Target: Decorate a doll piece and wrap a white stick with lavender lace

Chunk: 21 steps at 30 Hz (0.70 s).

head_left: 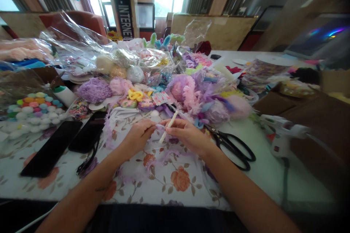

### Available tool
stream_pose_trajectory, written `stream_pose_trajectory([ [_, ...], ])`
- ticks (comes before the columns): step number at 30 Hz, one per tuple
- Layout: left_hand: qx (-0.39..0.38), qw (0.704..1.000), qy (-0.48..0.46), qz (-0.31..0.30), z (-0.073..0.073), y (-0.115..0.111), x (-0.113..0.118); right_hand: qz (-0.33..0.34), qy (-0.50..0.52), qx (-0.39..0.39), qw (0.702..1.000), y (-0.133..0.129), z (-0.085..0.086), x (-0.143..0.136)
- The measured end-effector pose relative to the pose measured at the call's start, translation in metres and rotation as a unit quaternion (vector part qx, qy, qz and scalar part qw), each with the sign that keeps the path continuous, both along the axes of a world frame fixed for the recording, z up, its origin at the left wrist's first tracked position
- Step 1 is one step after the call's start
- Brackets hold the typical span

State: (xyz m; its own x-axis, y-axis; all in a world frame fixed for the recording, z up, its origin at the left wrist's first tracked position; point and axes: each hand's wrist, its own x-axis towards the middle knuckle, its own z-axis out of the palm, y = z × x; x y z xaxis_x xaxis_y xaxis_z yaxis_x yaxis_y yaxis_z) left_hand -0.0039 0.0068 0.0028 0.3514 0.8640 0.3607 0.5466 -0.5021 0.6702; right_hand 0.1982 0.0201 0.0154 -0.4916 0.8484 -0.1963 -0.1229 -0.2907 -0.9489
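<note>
Near the middle of the floral cloth point(153, 185), my two hands almost meet. My right hand point(186, 134) grips a slim cream-white stick point(171, 122), perhaps a crochet hook, tilted with its upper end to the right. A small piece of fuzzy lilac yarn point(160, 127) is pinched in the closed fingers of my left hand point(139, 134) and reaches across to my right fingers. Loose lilac strands point(164, 156) trail on the cloth below. Where the stick meets the yarn is too small to make out.
Black scissors point(233, 149) lie right of my right hand, and a white glue gun point(284, 134) stands farther right. Two dark phones point(51, 149) lie at left beside bagged pom-poms point(35, 111). A heap of yarn balls point(94, 90) and plastic-wrapped supplies spreads behind my hands.
</note>
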Motion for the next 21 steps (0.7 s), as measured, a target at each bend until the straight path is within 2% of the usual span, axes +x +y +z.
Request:
stream_pose_trajectory([
  [5, 0.005, 1.0, 0.004, -0.002, 0.0004, -0.001, 0.0011, -0.002, 0.041, -0.017, 0.999, 0.0019, -0.0079, -0.0008],
  [11, 0.017, 1.0, 0.006, -0.015, -0.0029, -0.0019, 0.0037, 0.025, 0.062, -0.05, 0.997, 0.0, -0.0047, -0.0023],
  [17, -0.004, 1.0, 0.002, -0.019, -0.0084, -0.0027, 0.0043, -0.053, 0.074, -0.024, 0.996, -0.001, -0.0049, -0.0053],
  [21, -0.042, 0.999, -0.02, 0.013, -0.0082, -0.0035, 0.0054, -0.07, 0.074, -0.017, 0.995, -0.0016, -0.007, -0.0077],
])
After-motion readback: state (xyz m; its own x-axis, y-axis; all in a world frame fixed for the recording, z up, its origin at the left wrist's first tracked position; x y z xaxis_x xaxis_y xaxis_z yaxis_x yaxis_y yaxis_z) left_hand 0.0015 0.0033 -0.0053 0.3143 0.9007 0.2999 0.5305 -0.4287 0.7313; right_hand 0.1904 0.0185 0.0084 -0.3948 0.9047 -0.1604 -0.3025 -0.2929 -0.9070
